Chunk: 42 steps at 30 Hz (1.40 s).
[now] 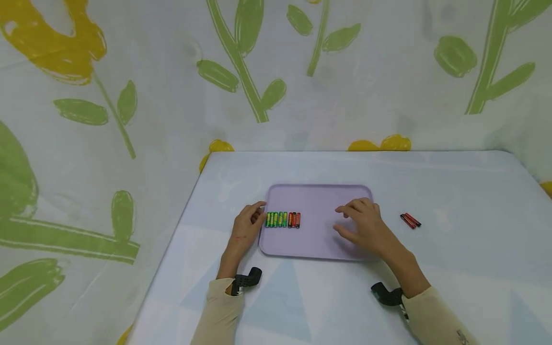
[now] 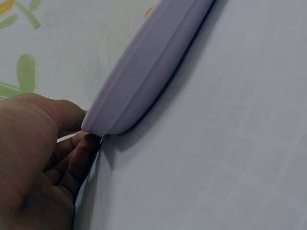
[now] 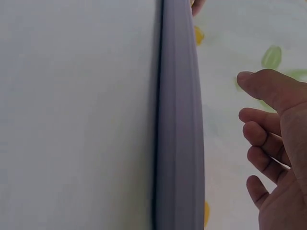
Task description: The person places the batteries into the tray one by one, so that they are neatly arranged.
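A lilac tray (image 1: 319, 244) lies on the table. Along its left part stand several green batteries (image 1: 276, 219) and three red batteries (image 1: 294, 220), side by side in one row. At the tray's left edge my left hand (image 1: 245, 227) holds the rim; the left wrist view shows the thumb on top of the rim (image 2: 93, 123) and the other fingers lower down beside it. Over the right part of the tray hovers my right hand (image 1: 364, 227), its fingers spread and slightly bent, with nothing between them. In the right wrist view those fingers (image 3: 259, 134) are apart from the tray's side wall (image 3: 180, 120).
Two red-and-black batteries (image 1: 410, 220) lie on the table (image 1: 465, 249) to the right of the tray. A white cloth with printed green leaves (image 1: 217, 75) and yellow flowers hangs behind and to the left. Each wrist wears a black camera mount (image 1: 250, 278).
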Each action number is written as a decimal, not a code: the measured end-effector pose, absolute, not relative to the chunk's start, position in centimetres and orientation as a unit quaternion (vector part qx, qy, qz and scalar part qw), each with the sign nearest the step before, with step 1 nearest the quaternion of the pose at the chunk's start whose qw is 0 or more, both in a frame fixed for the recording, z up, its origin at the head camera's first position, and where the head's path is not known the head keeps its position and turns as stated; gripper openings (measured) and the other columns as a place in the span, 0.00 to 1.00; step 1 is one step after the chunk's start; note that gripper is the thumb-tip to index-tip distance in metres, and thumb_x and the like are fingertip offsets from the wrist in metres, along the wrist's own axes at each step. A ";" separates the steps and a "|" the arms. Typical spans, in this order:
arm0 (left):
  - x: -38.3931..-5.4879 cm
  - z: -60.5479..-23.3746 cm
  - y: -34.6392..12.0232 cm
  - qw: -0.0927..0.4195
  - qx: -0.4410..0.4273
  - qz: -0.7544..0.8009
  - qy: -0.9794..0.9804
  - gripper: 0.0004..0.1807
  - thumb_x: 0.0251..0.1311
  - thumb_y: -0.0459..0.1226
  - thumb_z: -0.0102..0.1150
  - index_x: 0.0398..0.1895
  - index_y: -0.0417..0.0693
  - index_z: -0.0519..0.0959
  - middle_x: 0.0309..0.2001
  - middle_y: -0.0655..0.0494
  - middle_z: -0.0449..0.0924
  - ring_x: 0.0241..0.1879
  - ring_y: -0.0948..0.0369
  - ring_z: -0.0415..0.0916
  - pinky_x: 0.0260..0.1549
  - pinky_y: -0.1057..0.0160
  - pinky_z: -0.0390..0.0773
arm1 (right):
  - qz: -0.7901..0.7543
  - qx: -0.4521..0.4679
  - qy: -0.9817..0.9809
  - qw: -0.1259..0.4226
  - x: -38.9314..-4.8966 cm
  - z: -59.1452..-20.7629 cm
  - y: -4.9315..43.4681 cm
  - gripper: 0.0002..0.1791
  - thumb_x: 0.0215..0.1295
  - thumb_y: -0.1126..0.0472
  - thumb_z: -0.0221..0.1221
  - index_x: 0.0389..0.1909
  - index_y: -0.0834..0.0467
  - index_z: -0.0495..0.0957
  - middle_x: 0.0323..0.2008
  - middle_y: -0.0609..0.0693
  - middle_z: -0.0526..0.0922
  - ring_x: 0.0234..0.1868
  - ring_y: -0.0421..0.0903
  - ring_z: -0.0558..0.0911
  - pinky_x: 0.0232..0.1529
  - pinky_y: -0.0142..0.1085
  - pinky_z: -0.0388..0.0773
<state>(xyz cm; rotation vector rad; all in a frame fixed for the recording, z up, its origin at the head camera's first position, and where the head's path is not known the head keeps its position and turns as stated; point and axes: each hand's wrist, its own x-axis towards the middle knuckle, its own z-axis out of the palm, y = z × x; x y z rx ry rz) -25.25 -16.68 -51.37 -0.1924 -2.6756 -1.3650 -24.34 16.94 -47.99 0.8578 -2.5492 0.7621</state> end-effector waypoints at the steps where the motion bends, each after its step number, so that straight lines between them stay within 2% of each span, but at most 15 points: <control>1: -25.3 -51.4 -16.8 0.067 -0.063 -0.451 -0.888 0.19 0.72 0.34 0.57 0.64 0.45 0.77 0.44 0.51 0.77 0.40 0.59 0.73 0.41 0.60 0.76 | 0.269 0.301 -0.898 0.178 -24.3 -48.1 17.4 0.19 0.51 0.60 0.75 0.44 0.61 0.84 0.35 0.50 0.77 0.46 0.53 0.72 0.43 0.50 0.62; 9: -25.4 -51.1 -17.5 0.066 -0.049 -0.447 -0.891 0.19 0.71 0.34 0.58 0.63 0.46 0.77 0.44 0.51 0.77 0.40 0.59 0.73 0.41 0.60 0.75 | 0.284 0.283 -0.892 0.210 -24.2 -48.8 21.2 0.18 0.48 0.64 0.75 0.42 0.62 0.84 0.34 0.50 0.77 0.46 0.55 0.71 0.39 0.46 0.59; 17: -25.4 -50.9 -18.5 0.056 -0.042 -0.441 -0.895 0.19 0.72 0.35 0.57 0.64 0.48 0.76 0.45 0.51 0.77 0.41 0.59 0.73 0.42 0.59 0.74 | 0.274 0.252 -0.897 0.238 -23.9 -49.6 24.6 0.22 0.42 0.69 0.75 0.42 0.64 0.83 0.33 0.53 0.76 0.43 0.60 0.72 0.39 0.50 0.60; 29: -25.0 -50.9 -18.8 0.051 -0.044 -0.457 -0.887 0.19 0.73 0.36 0.56 0.65 0.48 0.76 0.45 0.52 0.76 0.41 0.60 0.72 0.42 0.60 0.74 | 0.266 0.162 -0.931 0.193 -23.5 -49.1 26.6 0.19 0.51 0.66 0.72 0.45 0.65 0.82 0.39 0.59 0.77 0.49 0.65 0.69 0.43 0.63 0.60; 37: -24.7 -50.5 -19.0 0.054 -0.043 -0.459 -0.886 0.19 0.73 0.36 0.56 0.65 0.47 0.76 0.45 0.52 0.76 0.41 0.59 0.72 0.41 0.61 0.74 | 0.242 0.090 -0.954 0.151 -23.2 -49.1 27.6 0.18 0.58 0.59 0.69 0.44 0.67 0.82 0.38 0.63 0.77 0.50 0.66 0.69 0.43 0.62 0.61; 42: -24.8 -50.5 -19.0 0.051 -0.045 -0.463 -0.884 0.19 0.73 0.36 0.56 0.65 0.47 0.76 0.46 0.51 0.76 0.42 0.59 0.73 0.42 0.61 0.74 | 0.234 0.069 -0.958 0.151 -23.1 -49.5 27.8 0.14 0.59 0.58 0.69 0.36 0.66 0.84 0.33 0.60 0.78 0.44 0.64 0.71 0.41 0.60 0.63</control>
